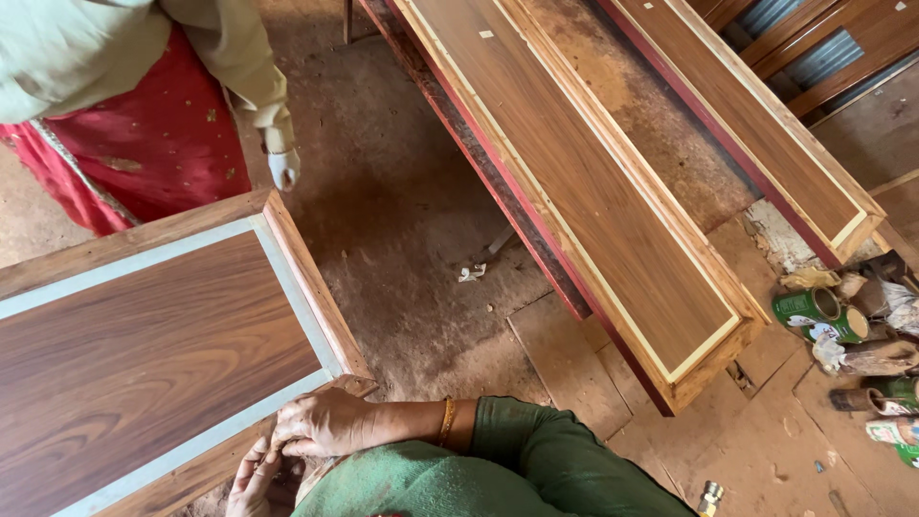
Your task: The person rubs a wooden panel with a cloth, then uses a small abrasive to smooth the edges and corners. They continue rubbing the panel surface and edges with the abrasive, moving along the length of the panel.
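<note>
A large wooden panel (144,354) with a dark veneer face, a pale grey inlay strip and a light wood frame fills the lower left. My right hand (325,421), with a gold bangle on its wrist, curls over the panel's near corner. My left hand (251,479) holds the same frame edge from just below, fingers against the wood. Both arms wear green sleeves. At the panel's far corner a second person in a red skirt and beige sleeves has a white-gloved hand (284,168) just above the edge.
Two long veneered door panels (613,211) (766,124) lie slanting across the upper right on a bench. Green tins (814,314) and clutter sit at the right edge. Dusty earth floor (412,239) lies between the panels, with a scrap of white paper (470,273).
</note>
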